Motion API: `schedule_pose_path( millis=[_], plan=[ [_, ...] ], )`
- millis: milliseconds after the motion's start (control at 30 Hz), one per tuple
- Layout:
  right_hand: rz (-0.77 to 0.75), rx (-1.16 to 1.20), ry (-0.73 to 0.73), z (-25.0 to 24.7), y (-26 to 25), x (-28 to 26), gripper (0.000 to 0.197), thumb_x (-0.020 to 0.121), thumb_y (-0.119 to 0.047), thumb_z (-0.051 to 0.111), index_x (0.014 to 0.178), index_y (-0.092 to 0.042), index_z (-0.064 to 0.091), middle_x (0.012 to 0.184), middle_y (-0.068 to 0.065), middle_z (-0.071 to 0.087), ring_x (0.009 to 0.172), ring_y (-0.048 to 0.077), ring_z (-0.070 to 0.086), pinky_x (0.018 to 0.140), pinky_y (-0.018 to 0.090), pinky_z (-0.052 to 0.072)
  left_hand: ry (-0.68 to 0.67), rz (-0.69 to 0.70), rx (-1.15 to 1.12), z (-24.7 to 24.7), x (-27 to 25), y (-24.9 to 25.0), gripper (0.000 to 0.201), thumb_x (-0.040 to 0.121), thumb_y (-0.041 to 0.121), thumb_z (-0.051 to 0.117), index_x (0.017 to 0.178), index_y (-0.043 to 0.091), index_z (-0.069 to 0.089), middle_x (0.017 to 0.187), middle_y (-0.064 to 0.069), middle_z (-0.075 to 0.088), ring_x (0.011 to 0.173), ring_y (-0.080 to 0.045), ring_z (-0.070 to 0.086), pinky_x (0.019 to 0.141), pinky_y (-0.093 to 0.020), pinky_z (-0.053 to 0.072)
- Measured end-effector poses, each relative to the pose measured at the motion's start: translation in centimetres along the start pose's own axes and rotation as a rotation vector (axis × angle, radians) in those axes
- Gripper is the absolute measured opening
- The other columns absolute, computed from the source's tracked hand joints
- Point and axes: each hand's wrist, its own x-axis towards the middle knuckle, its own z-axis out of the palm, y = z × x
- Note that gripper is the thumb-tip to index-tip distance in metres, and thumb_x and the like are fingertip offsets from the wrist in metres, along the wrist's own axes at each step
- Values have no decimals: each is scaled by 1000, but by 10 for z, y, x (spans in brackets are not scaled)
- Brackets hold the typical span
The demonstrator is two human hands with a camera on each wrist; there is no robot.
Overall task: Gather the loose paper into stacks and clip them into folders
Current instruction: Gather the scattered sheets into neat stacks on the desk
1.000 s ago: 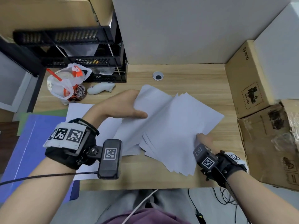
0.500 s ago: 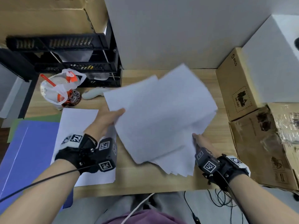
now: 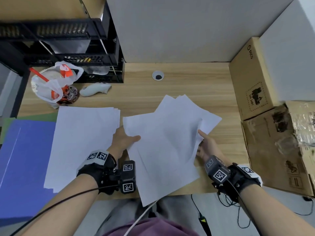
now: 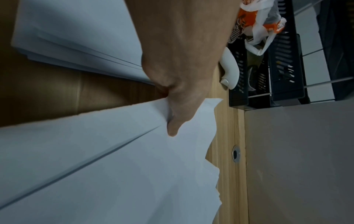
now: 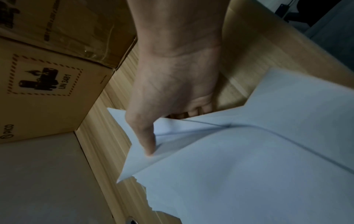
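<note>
The wooden desk [image 3: 179, 86] runs out ahead of both my hands. Left of my left hand [image 3: 121, 142] lies a blue folder [image 3: 25, 159], and on it, just beside that hand, a squared-up stack of white paper [image 3: 81, 142]. To the right of my right hand [image 3: 207, 147] stand two cardboard boxes [image 3: 252, 79], the nearer one printed with a battery warning label. Far ahead of my left hand is a black stacked tray rack [image 3: 68, 48], with a drink cup in a plastic bag [image 3: 54, 84] and a white controller [image 3: 95, 89] in front of it.

Between my hands sits the loose, fanned bundle of paper sheets [image 3: 167, 142], its near corner hanging over the desk edge toward me. My left hand pinches its left edge, thumb on top and fingers beneath. My right hand grips the right edge the same way, thumb [image 5: 147, 136] pressing on top of the upper sheets, the fingers curled under.
</note>
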Motion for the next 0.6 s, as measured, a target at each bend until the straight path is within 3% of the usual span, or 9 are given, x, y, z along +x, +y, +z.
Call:
schedule_pose_path(
  millis=[67, 167, 233, 300, 367, 433, 467, 567, 600],
  plan=[
    [-17, -1, -28, 6, -1, 3, 32, 96, -47, 49, 103, -22, 68, 86, -5, 77, 69, 16, 72, 62, 30, 53, -2, 15, 4, 1, -1, 1, 52, 72, 15, 84, 120, 12, 64, 116, -3, 68, 107, -23, 63, 91, -37, 52],
    [-12, -26, -113, 10, 2, 5, 50, 84, -63, 60, 109, -22, 73, 109, -2, 71, 98, 21, 65, 89, 34, 45, 23, 37, 35, 0, -2, 4, 49, 73, 16, 83, 118, 12, 64, 114, -4, 68, 106, -23, 62, 91, -35, 51],
    [3, -23, -123, 11, 5, 3, 59, 82, -62, 64, 121, -19, 68, 119, -3, 66, 107, 21, 62, 98, 35, 41, 35, 46, 31, -1, -3, 7, 46, 73, 18, 83, 116, 12, 66, 114, -5, 68, 106, -24, 62, 93, -38, 51],
    [-15, -28, -156, 16, 3, -3, 51, 88, -52, 63, 126, -18, 63, 123, 1, 68, 112, 22, 65, 103, 39, 43, 57, 43, 17, -2, -2, 7, 46, 73, 18, 83, 115, 11, 66, 114, -6, 69, 106, -25, 63, 94, -40, 52],
    [2, -156, -109, 18, 5, 0, 61, 75, -55, 76, 122, -17, 64, 120, 5, 70, 112, 28, 66, 105, 46, 43, 63, 28, -10, -2, -1, 7, 47, 73, 19, 83, 116, 10, 66, 114, -7, 69, 107, -26, 64, 94, -43, 52],
    [1, -314, 9, 9, 10, 16, 68, 62, -62, 80, 106, -11, 70, 104, 5, 73, 98, 27, 69, 99, 41, 47, 44, 15, -42, -2, -1, 4, 46, 73, 21, 83, 115, 12, 67, 114, -6, 70, 105, -26, 64, 94, -45, 52],
    [22, -373, 67, 8, 10, 17, 66, 62, -62, 77, 99, -7, 69, 95, 6, 71, 89, 26, 68, 90, 37, 50, 25, 10, -80, -2, 0, 2, 44, 74, 23, 82, 114, 13, 68, 113, -5, 70, 104, -26, 65, 94, -46, 53],
    [24, -416, 191, 12, 3, 9, 43, 81, -46, 69, 90, -5, 61, 79, 11, 64, 69, 28, 63, 65, 32, 50, 16, -4, -187, -7, -2, -1, 35, 78, 30, 78, 108, 13, 70, 107, -6, 72, 100, -27, 68, 93, -50, 53],
    [-8, -403, 217, 11, 2, 6, 33, 87, -40, 66, 88, -7, 57, 79, 10, 61, 68, 26, 61, 62, 32, 48, 42, -5, -203, -10, -1, -3, 34, 79, 32, 77, 106, 13, 70, 106, -6, 72, 99, -28, 68, 93, -51, 53]
  ],
)
